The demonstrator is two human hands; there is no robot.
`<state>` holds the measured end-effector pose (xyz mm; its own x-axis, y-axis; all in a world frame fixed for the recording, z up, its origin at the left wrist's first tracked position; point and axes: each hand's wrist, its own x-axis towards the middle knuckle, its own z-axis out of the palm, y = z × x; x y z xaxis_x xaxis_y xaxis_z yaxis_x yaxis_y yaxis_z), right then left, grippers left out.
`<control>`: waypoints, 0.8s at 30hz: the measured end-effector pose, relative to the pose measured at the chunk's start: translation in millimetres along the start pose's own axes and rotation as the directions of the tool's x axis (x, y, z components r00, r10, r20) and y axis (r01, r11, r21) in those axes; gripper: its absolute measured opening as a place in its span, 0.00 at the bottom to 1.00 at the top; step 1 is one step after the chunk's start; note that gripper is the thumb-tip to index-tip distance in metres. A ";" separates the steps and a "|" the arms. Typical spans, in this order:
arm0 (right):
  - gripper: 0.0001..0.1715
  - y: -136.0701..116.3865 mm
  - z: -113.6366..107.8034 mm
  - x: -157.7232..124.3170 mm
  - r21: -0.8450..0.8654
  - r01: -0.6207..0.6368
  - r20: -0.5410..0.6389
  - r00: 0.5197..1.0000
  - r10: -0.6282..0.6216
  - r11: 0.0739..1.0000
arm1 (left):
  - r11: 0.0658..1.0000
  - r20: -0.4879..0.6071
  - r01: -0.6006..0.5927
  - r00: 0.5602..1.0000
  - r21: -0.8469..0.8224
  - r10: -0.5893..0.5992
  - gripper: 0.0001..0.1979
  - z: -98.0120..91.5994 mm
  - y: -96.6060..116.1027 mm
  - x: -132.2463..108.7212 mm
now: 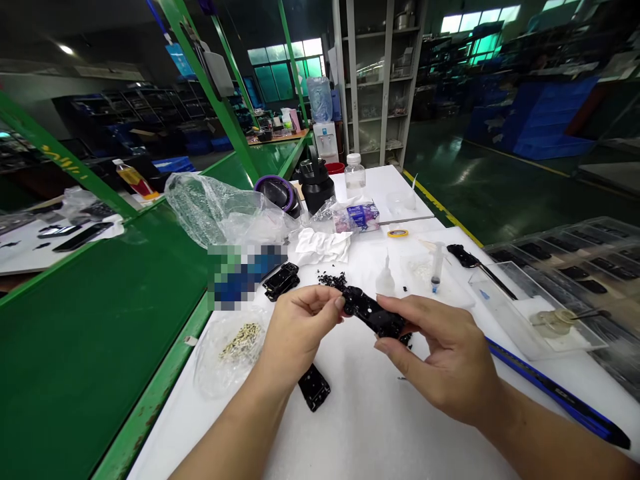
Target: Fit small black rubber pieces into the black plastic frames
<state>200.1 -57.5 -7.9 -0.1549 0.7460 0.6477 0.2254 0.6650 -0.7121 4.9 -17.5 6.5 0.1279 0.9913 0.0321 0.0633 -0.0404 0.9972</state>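
My right hand [445, 350] grips a black plastic housing [373, 312] by its right end, thumb below and fingers above. The housing is long and narrow, with small holes and rounded ends, and is tilted down to the right. At its left end, my left hand [305, 320] is closed in a pinch; what sits between the fingertips is too small to make out. Small black pieces [333, 279] lie in a loose pile just behind the housing. Another black housing [314, 387] rests on the white table under my left wrist, and several more [281, 281] are stacked behind my left hand.
A plastic bag of small brass-coloured parts [243, 341] lies left. Behind are a squeeze bottle [385, 277], a syringe [437, 267], crumpled tissue [323, 245] and a black bottle [316, 187]. On the right are a clear tray [540, 320] and a blue-black long tool [555, 390].
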 end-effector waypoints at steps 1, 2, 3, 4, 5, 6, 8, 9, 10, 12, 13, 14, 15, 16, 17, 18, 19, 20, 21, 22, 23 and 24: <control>0.26 0.0 0.0 0.1 -0.005 0.000 0.000 1.000 0.000 1.000 | 1.000 -0.008 0.004 1.000 0.006 -0.004 0.07 0.5 0.2 0.3; 0.26 0.2 0.1 0.2 -0.008 0.000 -0.001 1.000 0.000 1.000 | 1.000 -0.018 0.007 1.000 0.011 -0.007 0.07 1.0 0.4 0.5; 0.26 0.6 0.2 0.3 -0.011 -0.001 -0.001 1.000 0.001 1.000 | 1.000 -0.026 0.014 1.000 0.017 -0.013 0.07 1.5 0.7 0.7; 0.26 1.0 0.4 0.5 -0.015 -0.003 0.000 1.000 0.003 1.000 | 1.000 -0.032 0.023 0.999 0.021 -0.022 0.07 1.9 0.8 1.0; 0.26 1.6 0.5 0.6 -0.021 -0.006 0.001 1.000 0.007 1.000 | 0.999 -0.036 0.034 0.999 0.024 -0.033 0.07 2.1 0.8 1.2; 0.25 2.2 0.8 0.8 -0.027 -0.012 0.006 1.000 0.012 1.000 | 0.999 -0.040 0.043 0.998 0.025 -0.042 0.07 2.1 0.7 1.4; 0.24 3.3 1.3 0.9 -0.036 -0.037 0.008 0.999 0.037 0.999 | 0.999 -0.040 0.050 0.998 0.010 -0.049 0.07 1.4 0.0 1.6; 0.24 3.8 1.5 0.8 -0.037 -0.055 0.004 0.998 0.055 0.998 | 0.999 -0.032 0.045 0.998 -0.010 -0.045 0.07 0.9 -0.3 1.6; 0.24 4.2 1.8 0.7 -0.036 -0.073 -0.001 0.997 0.073 0.997 | 0.999 -0.019 0.036 0.999 -0.041 -0.037 0.07 0.4 -0.6 1.4; 0.24 4.9 2.0 0.2 -0.024 -0.103 -0.011 0.995 0.103 0.994 | 0.993 0.018 0.023 1.000 -0.120 -0.021 0.08 -0.2 -0.7 1.0; 0.24 5.1 2.0 -0.1 -0.014 -0.113 -0.011 0.994 0.113 0.993 | 0.988 0.032 0.025 0.999 -0.156 -0.020 0.09 -0.3 -0.6 0.9; 0.24 5.2 1.8 -0.5 -0.001 -0.124 -0.010 0.992 0.124 0.992 | 0.983 0.041 0.031 0.999 -0.183 -0.024 0.10 -0.3 -0.4 0.7; 0.25 5.2 1.6 -0.9 0.015 -0.137 -0.009 0.991 0.137 0.990 | 0.979 0.048 0.040 0.998 -0.202 -0.031 0.11 -0.1 -0.2 0.7; 0.25 5.1 1.4 -1.3 0.034 -0.154 -0.007 0.988 0.155 0.987 | 0.975 0.054 0.051 0.998 -0.216 -0.040 0.11 0.2 -0.2 0.6; 0.25 4.8 1.1 -1.8 0.055 -0.177 -0.005 0.984 0.178 0.983 | 0.972 0.059 0.060 0.997 -0.226 -0.048 0.11 0.5 -0.2 0.5; 0.25 4.3 0.9 -2.2 0.078 -0.203 -0.002 0.979 0.204 0.976 | 0.970 0.063 0.065 0.997 -0.234 -0.052 0.12 0.8 -0.2 0.4; 0.25 3.9 0.6 -2.5 0.102 -0.231 0.001 0.973 0.232 0.968 | 0.968 0.068 0.066 0.996 -0.243 -0.051 0.11 1.0 -0.3 0.2; 0.25 3.4 0.5 -2.7 0.127 -0.255 0.004 0.967 0.257 0.959 | 0.966 0.071 0.065 0.996 -0.250 -0.049 0.11 1.2 -0.3 0.0; 0.25 3.0 0.5 -2.8 0.151 -0.277 0.009 0.960 0.279 0.949 | 0.966 0.070 0.060 0.997 -0.252 -0.044 0.11 1.3 -0.2 -0.3; 0.25 2.7 0.5 -2.7 0.172 -0.295 0.011 0.955 0.297 0.940 | 0.967 0.068 0.056 0.997 -0.250 -0.040 0.11 1.3 0.0 -0.5; 0.25 2.5 0.8 -2.5 0.189 -0.310 0.014 0.949 0.314 0.932 | 0.968 0.065 0.052 0.997 -0.245 -0.037 0.11 1.4 0.3 -0.6; 0.24 2.5 1.1 -2.1 0.204 -0.326 0.020 0.944 0.329 0.923 | 0.970 0.060 0.049 0.998 -0.240 -0.036 0.11 1.6 0.6 -0.6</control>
<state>199.9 -57.4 -11.3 -0.0914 0.9237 0.3719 0.0622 0.3781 -0.9237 6.5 -18.3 7.0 0.1850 0.9827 -0.0080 -0.1695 0.0399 0.9847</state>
